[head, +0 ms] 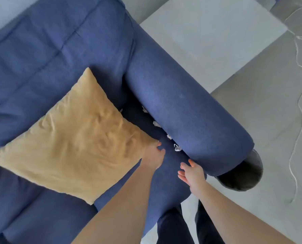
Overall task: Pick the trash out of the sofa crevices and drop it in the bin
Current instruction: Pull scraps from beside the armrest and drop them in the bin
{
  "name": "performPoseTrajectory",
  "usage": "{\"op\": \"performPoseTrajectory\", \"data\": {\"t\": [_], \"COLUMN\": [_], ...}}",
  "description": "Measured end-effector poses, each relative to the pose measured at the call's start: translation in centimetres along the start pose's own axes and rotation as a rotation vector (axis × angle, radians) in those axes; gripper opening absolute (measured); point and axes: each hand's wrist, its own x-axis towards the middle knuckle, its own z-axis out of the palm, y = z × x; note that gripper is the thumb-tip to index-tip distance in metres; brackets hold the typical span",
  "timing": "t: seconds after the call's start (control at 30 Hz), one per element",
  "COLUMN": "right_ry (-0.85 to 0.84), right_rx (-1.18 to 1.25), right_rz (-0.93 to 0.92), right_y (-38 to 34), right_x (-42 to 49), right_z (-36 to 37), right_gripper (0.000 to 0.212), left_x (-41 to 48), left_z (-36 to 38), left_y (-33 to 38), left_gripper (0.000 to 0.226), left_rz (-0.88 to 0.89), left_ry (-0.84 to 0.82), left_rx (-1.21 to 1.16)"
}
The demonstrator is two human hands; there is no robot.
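Note:
Several crumpled white scraps of trash point(177, 147) poke out of the crevice between the blue sofa's seat cushion point(166, 173) and its rounded armrest point(190, 110). My left hand point(153, 155) rests on the seat at the corner of a yellow pillow point(79, 138), fingers curled on the pillow's edge, a short way left of the nearest scrap. Just below that scrap hovers my right hand point(192, 173), fingers spread and empty, close to the armrest's front end. A round dark bin point(241, 173) stands on the floor, half hidden under the armrest's end.
A white low table point(211, 37) stands beyond the armrest. A thin white cable point(301, 106) snakes over the grey floor at the right. My dark-trousered legs point(174, 226) are against the sofa's front.

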Motion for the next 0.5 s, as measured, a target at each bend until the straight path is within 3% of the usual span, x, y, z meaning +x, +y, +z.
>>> {"op": "performPoseTrajectory", "data": {"t": [0.2,0.37,0.5], "right_ry": [0.063,0.144,0.200], "right_rx": [0.257,0.369,0.464], "right_rz": [0.097,0.142,0.213], "right_y": [0.1,0.7,0.4], "right_x": [6.2,9.4,11.1], "right_z": [3.2,5.3,6.4], "right_gripper": [0.055,0.041,0.037], "left_x": [8.6,13.6,16.0], "left_z": [3.6,5.6,6.8], "left_y": [-1.1,-1.0,-1.6], "left_gripper": [0.050,0.022,0.027], "left_rz": [0.022,0.077,0.034], "left_ry": [-0.008,0.017,0.004], "left_rx": [-0.029,-0.028,-0.041]}}
